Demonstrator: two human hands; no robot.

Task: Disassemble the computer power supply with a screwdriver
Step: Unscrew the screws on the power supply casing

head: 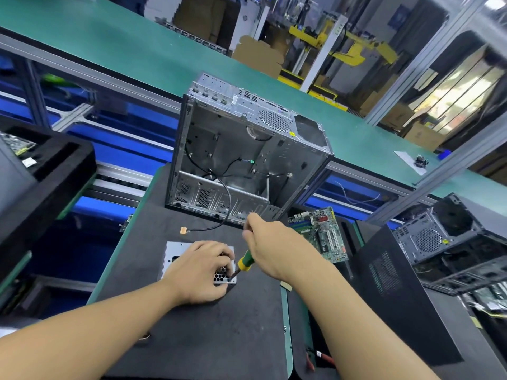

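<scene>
Left hand [200, 270]: curls down over the top of the power supply [175, 252], fingers bent onto the honeycomb grille; pins the unit to the black mat [205, 338].
Right hand [270, 242]: grips the handle of the screwdriver [245, 261] in a closed fist; holds the shaft slanted down toward the left hand.
Power supply location: flat under the left palm, just below and inboard of the right hand.
Tip location: at the unit's corner, right beside the left fingertips [223, 260]; screw head hidden under the tip, seating impossible to tell.
Risk 1, cam-out: likely with a slanted shaft under torque; probable result a rounded recess.
Risk 2, finger strike: likely on any slip, given bare fingertips almost touching the blade.
Risk 3, unit shift: probable on a smooth metal housing with any easing of left-hand pressure mid-turn.
Risk 4, lost fastener: possible roll off the corner toward the mat edge below the right forearm, or a drop through the grille.
Risk 5, snag: loose cable [203, 229] from the computer case [247, 154], just beyond the left knuckles, within sweep of the right wrist.
Precaution: set the shaft upright over the corner; draw the left fingers back from the tip.
</scene>
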